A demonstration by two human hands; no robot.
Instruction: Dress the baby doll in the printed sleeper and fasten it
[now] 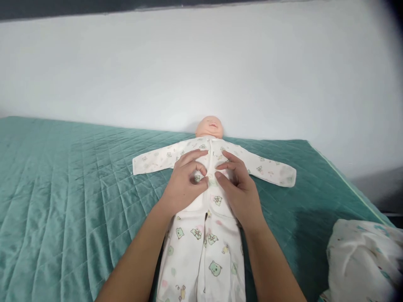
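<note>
A baby doll (210,126) lies on its back on a green quilted bed cover (69,184), head toward the wall. It wears a white romper (201,247) printed with small bears, sleeves spread out to both sides. My left hand (185,184) rests on the doll's chest, thumb and fingers pinching the left edge of the romper's front opening. My right hand (239,188) pinches the right edge of the same opening, thumb and forefinger meeting at the middle of the chest. The two hands almost touch.
A white wall (201,63) runs along the far side of the bed. At the bottom right lies a bundle of white printed cloth (362,260). The bed's right edge (346,180) drops off toward a dark floor.
</note>
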